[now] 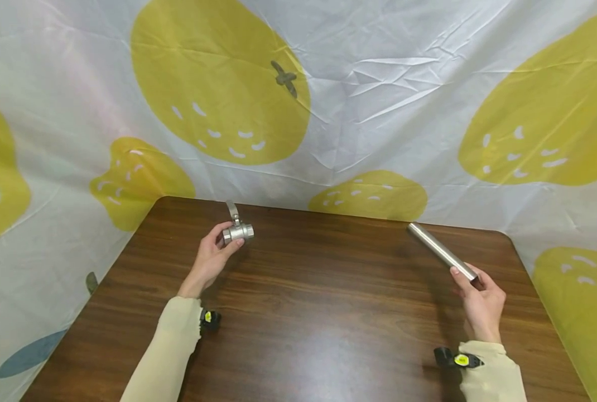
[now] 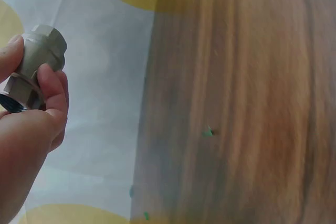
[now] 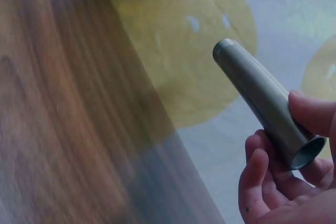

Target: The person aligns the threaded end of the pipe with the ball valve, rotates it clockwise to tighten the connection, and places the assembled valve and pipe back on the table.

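Nearest to me are two pale sleeves, each with a small black camera strapped at the wrist. Just past them, the right hand (image 1: 481, 301) has its fingers and thumb curled round the near end of a metal pipe (image 1: 441, 252), which it holds up off the table (image 1: 318, 312), slanting away to the far left. Across the table, well apart from it, the left hand (image 1: 211, 258) pinches a metal valve (image 1: 237, 231) between thumb and fingertips, also lifted clear of the wood.

As I read it, both parts are picked up and the joining has not begun. The next move would call for bringing the two hands together over the middle of the table, lining the pipe's free end squarely with the valve's open end, then turning one into the other.

The pipe is a plain, smooth, hollow tube, dull silver, with an open mouth showing at the held end in the right wrist view. The valve is short and stubby, with a six-sided collar and a thin lever handle standing up from its top. Behind everything hangs a white sheet (image 1: 359, 100) printed with big yellow fruit.
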Motion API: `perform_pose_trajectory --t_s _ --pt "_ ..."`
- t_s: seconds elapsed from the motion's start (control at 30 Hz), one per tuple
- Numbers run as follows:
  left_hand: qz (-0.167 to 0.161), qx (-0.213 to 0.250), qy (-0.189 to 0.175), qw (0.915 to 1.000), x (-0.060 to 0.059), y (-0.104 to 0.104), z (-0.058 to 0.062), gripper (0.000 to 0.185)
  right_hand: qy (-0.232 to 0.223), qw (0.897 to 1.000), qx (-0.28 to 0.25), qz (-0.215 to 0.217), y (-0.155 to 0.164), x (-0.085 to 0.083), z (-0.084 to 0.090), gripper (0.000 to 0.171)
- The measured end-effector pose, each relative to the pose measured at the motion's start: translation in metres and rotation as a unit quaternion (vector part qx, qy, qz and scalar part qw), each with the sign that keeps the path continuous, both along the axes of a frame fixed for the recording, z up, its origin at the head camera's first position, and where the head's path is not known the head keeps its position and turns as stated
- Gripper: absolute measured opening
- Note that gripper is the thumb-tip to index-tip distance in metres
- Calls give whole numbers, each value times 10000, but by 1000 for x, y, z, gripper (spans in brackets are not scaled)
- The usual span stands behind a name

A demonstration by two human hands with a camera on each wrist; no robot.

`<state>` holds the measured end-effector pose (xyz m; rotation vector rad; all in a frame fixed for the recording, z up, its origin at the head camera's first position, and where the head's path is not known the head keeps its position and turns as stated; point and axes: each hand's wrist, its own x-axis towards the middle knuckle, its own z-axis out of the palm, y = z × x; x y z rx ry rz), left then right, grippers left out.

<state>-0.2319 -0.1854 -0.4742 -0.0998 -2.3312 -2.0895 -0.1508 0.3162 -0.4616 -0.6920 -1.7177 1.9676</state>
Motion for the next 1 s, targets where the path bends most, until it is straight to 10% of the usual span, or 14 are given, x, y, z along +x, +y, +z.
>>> perform_pose_trajectory --t_s 0.67,1.0 --pt "-543 748 554 9942 28 23 39 54 1605 9859 -269 383 -37 5 22 23" --pt "-839 417 1018 9904 37 42 46 53 2891 9494 -666 1032 -53 9 28 26"
